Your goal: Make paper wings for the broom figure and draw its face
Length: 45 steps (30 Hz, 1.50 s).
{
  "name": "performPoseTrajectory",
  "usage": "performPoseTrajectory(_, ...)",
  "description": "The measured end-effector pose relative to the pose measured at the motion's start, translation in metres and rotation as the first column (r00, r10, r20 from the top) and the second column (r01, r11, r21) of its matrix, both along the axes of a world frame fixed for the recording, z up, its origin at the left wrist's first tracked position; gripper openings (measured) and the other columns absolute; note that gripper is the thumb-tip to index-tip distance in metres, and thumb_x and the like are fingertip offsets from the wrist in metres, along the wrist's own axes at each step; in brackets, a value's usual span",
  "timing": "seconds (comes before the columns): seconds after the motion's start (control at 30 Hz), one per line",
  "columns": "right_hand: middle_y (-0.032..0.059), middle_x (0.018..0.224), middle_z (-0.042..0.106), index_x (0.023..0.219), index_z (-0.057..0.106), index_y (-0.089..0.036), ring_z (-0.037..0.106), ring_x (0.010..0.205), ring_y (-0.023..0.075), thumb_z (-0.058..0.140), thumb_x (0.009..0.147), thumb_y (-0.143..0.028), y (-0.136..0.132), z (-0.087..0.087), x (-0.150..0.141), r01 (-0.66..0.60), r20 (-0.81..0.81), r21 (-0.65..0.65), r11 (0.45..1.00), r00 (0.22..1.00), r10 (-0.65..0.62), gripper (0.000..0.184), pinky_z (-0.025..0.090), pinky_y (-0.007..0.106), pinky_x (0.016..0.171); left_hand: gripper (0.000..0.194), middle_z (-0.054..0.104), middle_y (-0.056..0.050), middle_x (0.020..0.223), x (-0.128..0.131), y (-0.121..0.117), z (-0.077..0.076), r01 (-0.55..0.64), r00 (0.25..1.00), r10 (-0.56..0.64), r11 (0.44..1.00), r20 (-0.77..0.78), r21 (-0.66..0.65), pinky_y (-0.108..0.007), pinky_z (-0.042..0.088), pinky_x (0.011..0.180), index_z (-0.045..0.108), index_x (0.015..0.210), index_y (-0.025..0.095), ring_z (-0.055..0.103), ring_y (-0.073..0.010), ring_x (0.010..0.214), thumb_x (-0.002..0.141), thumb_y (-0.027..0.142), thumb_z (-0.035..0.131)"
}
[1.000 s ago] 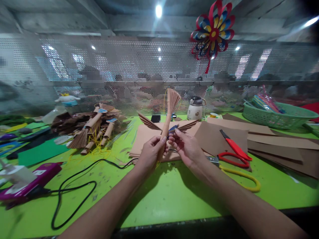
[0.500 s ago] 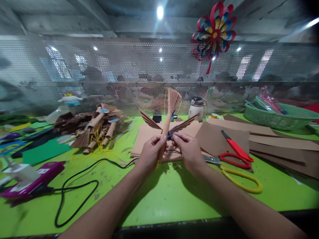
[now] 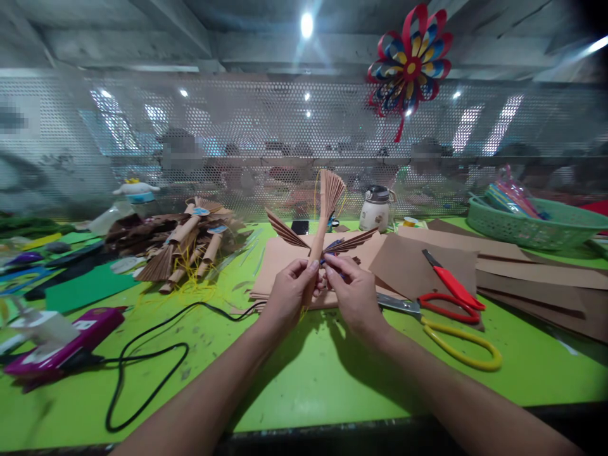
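Taking the hands as the clock's centre, I see a purple power strip [image 3: 103,324] between eight and nine, its pale marking [image 3: 85,325] too blurred to read. Between nine and ten lie rolled brown-paper pieces [image 3: 183,231] with blue tags [image 3: 200,211], any print too small to read. In the middle, the left hand [image 3: 289,288] grips the pleated paper figure [image 3: 319,235], fan end uppermost; the right hand [image 3: 356,294] bends its fingers together at the figure's right side, though what they pinch I can't tell. Between one and two stands a black-lidded white bottle [image 3: 375,213]; between two and three, a green basket [image 3: 517,229] holds plastic-wrapped coloured things [image 3: 515,199].
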State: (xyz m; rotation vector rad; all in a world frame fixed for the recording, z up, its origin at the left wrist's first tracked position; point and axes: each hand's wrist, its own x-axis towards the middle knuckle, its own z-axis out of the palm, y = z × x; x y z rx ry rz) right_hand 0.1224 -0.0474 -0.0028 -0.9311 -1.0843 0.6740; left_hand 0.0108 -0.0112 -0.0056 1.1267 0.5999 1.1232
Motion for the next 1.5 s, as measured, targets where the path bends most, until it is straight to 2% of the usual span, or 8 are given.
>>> performPoseTrajectory(0.13,0.0032,0.091,0.059,0.1,0.073,-0.023,0.056,0.072,0.0136,0.063,0.074,-0.019,-0.0041,0.0,-0.0029,-0.028,-0.016,-0.008,1.0,0.999,0.028,0.027,0.052,0.024,0.061,0.028,0.061,-0.002,0.071,0.0003,0.0009,-0.0016,0.001,1.0,-0.001,1.0,0.009,-0.006,-0.02,0.044,0.056,0.061,0.083,0.013,0.056,-0.0103,0.06,0.072,0.036,0.073)
performPoseTrajectory(0.4,0.0003,0.084,0.05,0.11,0.069,-0.022,0.054,0.07,0.0116,0.064,0.073,-0.017,-0.0072,-0.0027,-0.0063,-0.12,-0.073,-0.034,0.992,0.99,0.118,0.038,0.052,0.023,0.063,0.029,0.059,-0.001,0.07,0.0016,0.0011,-0.0012,0.011,1.0,-0.012,1.0,0.029,0.018,-0.022,0.044,0.055,0.063,0.078,0.013,0.053,-0.01,0.056,0.069,0.037,0.075)
performPoseTrajectory(0.6,-0.0019,0.082,0.049,0.109,0.069,-0.022,0.053,0.062,0.0084,0.065,0.072,-0.016,-0.0071,-0.0041,-0.0064,-0.196,-0.167,-0.059,0.979,0.969,0.184,0.038,0.049,0.023,0.06,0.025,0.061,-0.002,0.07,0.0011,0.0012,-0.0025,0.014,0.999,-0.015,0.999,0.031,0.042,-0.022,0.044,0.052,0.062,0.076,0.013,0.055,-0.0116,0.058,0.072,0.035,0.074)
performPoseTrajectory(0.87,-0.0025,0.08,0.051,0.109,0.069,-0.02,0.053,0.063,0.008,0.065,0.07,-0.014,-0.0068,-0.0054,-0.0063,-0.264,-0.297,-0.076,0.962,0.926,0.231,0.039,0.048,0.022,0.062,0.027,0.063,-0.002,0.073,0.0003,-0.0004,-0.0013,0.012,0.999,-0.014,0.999,0.029,0.047,-0.021,0.046,0.055,0.061,0.078,0.013,0.056,-0.0103,0.058,0.072,0.037,0.074)
performPoseTrajectory(1.13,-0.0021,0.08,0.053,0.108,0.07,-0.021,0.052,0.063,0.0084,0.066,0.068,-0.013,-0.0073,-0.0065,-0.0076,-0.289,-0.344,-0.09,0.953,0.907,0.243,0.041,0.047,0.024,0.064,0.027,0.063,-0.003,0.077,-0.0004,-0.0007,-0.0023,-0.001,1.0,0.0,0.999,0.005,0.043,-0.02,0.047,0.054,0.06,0.08,0.012,0.057,-0.0101,0.059,0.075,0.036,0.072)
performPoseTrajectory(1.5,-0.0016,0.077,0.051,0.108,0.069,-0.019,0.053,0.067,0.0105,0.066,0.065,-0.013,-0.0047,-0.0064,-0.0078,-0.287,-0.348,-0.114,0.951,0.908,0.232,0.043,0.046,0.026,0.065,0.028,0.061,-0.001,0.071,-0.001,0.0006,-0.0034,-0.027,0.999,0.028,0.999,-0.017,0.029,-0.02,0.045,0.052,0.057,0.076,0.013,0.055,-0.0099,0.056,0.072,0.034,0.074)
